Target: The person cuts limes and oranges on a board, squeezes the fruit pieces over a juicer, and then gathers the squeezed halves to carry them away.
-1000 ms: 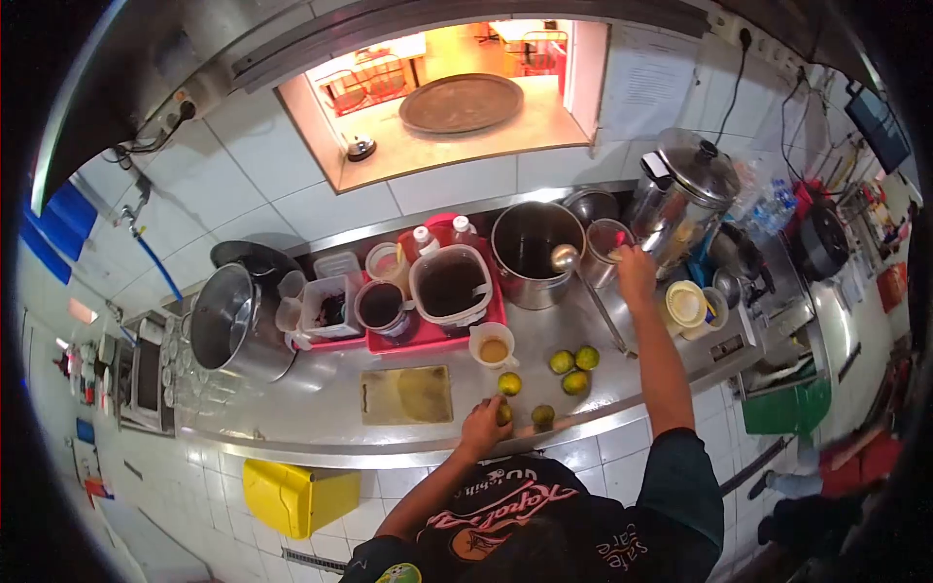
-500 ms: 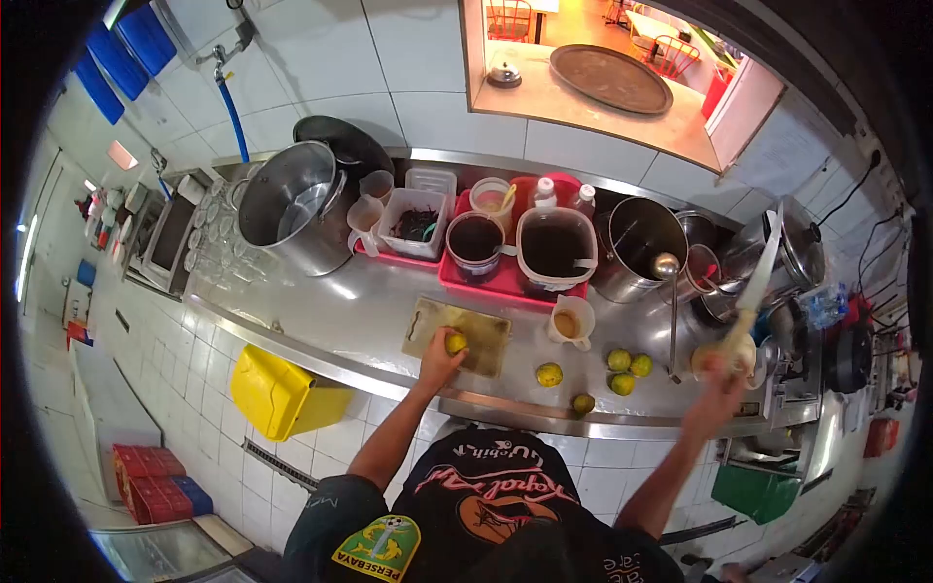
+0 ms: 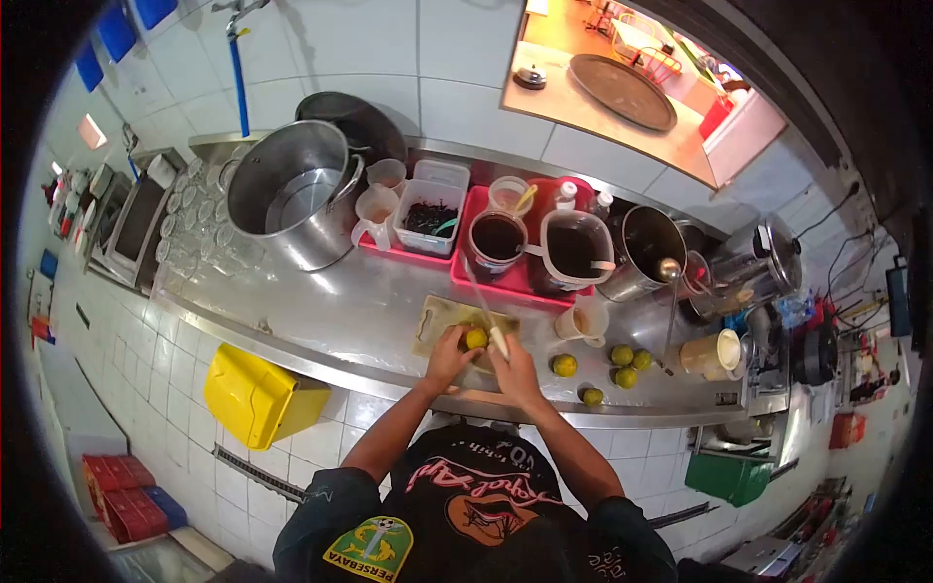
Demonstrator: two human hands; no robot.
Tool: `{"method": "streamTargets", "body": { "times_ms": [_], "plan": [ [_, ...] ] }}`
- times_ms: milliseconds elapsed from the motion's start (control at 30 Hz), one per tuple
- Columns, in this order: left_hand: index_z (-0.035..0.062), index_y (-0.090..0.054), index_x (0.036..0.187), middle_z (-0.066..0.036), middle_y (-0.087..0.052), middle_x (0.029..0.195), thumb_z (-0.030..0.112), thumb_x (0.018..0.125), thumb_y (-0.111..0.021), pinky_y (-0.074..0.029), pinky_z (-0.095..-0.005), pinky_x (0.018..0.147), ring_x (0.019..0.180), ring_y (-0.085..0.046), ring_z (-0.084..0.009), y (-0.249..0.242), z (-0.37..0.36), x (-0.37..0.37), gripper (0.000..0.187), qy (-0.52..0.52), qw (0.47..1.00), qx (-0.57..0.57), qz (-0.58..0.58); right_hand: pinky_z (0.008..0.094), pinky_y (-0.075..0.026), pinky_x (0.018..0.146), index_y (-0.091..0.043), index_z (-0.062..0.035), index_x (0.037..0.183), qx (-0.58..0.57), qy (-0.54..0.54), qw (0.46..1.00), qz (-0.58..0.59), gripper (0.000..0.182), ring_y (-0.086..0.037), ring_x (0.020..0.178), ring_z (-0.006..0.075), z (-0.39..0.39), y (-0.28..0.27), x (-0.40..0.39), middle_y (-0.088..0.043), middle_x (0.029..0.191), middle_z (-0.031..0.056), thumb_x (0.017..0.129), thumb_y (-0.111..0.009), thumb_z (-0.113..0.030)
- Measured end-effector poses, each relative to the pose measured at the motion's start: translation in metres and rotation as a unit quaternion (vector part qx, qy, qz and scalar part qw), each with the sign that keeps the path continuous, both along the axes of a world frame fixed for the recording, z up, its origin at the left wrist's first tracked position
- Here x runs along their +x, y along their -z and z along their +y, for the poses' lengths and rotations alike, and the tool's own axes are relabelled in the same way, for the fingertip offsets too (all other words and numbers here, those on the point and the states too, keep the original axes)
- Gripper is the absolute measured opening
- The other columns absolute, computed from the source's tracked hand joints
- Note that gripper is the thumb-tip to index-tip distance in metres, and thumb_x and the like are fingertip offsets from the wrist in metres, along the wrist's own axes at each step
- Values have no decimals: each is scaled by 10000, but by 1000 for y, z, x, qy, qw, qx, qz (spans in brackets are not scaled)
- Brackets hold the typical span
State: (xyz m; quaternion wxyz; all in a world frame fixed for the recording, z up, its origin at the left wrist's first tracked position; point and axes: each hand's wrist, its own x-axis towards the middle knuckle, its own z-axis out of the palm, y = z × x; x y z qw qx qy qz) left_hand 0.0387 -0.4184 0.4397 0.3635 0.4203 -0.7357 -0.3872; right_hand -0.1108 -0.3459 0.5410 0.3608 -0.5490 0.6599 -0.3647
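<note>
Yellow-green and round, one citrus fruit [image 3: 476,338]: we are finding it at the fingertips of the left grip [image 3: 448,359], which is closing around its near left side, above the cutting board [image 3: 434,323]. The fruit is sitting between the two grips, just left of the knife handle.

Knife [image 3: 499,341], one: the right grip [image 3: 516,372] is wrapping its pale handle, and the slim metal blade is pointing away from us, towards the tubs. Whether the blade is touching anything, we cannot tell.

Cutting board: flat, rectangular, dull yellowish, lying on the brushed, shiny steel table [image 3: 321,321].

Loose fruits, five, mottled green and yellow: three [image 3: 623,356] are clustering together, one [image 3: 564,365] is lying nearer the board, and one [image 3: 592,396] is resting near the table's front edge.

Measuring jug [image 3: 581,322]: translucent plastic, standing behind the loose fruits.

Square tub [image 3: 573,248] and round tub [image 3: 497,239]: plastic, both holding dark contents, both standing in a glossy pink tray [image 3: 466,279].

Large pot [image 3: 316,238]: cylindrical, gleaming metal, leaning open at the left. Beside it, small clear glasses [image 3: 194,219] are crowding together.
</note>
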Motion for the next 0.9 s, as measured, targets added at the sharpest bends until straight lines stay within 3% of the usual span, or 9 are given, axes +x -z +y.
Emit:
{"method": "streamTargets", "body": {
  "times_ms": [100,167,267,333,400,500,633,733,900],
  "plan": [
    [48,-559,1203,-174,-584,1103,165,753,-760,-479,-399,897,1020,-590,-357,-1,5,5,506,7,998,46,48,369,-473,640,-528,-19,1123,-130,61,990,-14,272,-620,720,269,-15,-64,10,-590,782,149,961,-525,-238],
    [45,-559,1202,-175,-588,1106,164,758,-754,-476,-395,908,1029,-589,-356,-2,5,8,500,2,999,10,46,343,-468,623,-521,-6,1124,-205,102,966,-124,262,-585,684,220,-17,-77,7,-595,783,94,983,-484,-223],
    [36,-557,1205,-179,-593,1116,166,765,-748,-470,-390,923,1047,-586,-356,-3,4,8,496,2,999,-23,45,298,-434,633,-517,-12,1074,-329,90,937,-77,302,-521,675,128,-31,-51,16,-573,806,33,1005,-438,-295],
    [31,-554,1207,-181,-595,1124,170,769,-746,-468,-390,928,1056,-584,-356,1,5,7,499,4,999,-15,49,363,-450,603,-511,-19,1056,-285,98,950,-83,292,-568,630,211,-27,0,20,-580,752,98,997,-450,-299],
    [16,-554,1199,-187,-598,1131,173,767,-752,-468,-389,927,1053,-588,-355,11,5,4,501,-22,997,33,71,450,-451,590,-495,-21,1035,-129,25,982,135,273,-594,630,350,-13,48,17,-573,710,190,983,-473,-288],
    [9,-558,1184,-187,-604,1130,175,759,-763,-476,-387,914,1038,-596,-355,12,5,4,500,0,986,90,143,510,-439,594,-483,-24,1014,-3,34,989,147,254,-584,686,452,7,70,20,-560,714,259,973,-482,-274],
    [10,-562,1173,-182,-613,1103,151,746,-773,-495,-376,884,1018,-612,-332,18,5,5,497,-16,996,36,77,521,-432,578,-481,-27,1006,-22,42,992,119,256,-594,694,457,-2,48,14,-583,723,252,976,-475,-281],
    [10,-560,1174,-177,-617,1078,149,743,-781,-502,-377,865,1011,-620,-311,11,5,6,504,-23,998,18,59,529,-421,552,-465,-27,991,-145,79,980,106,234,-590,674,462,-8,36,18,-581,698,250,976,-474,-260],
    [3,-547,1182,-177,-615,1083,161,751,-787,-507,-362,860,992,-630,-300,19,6,4,518,-13,990,77,118,535,-414,538,-450,-26,984,49,4,968,247,222,-580,638,462,-3,58,14,-578,667,240,975,-472,-247]
  ]
}}
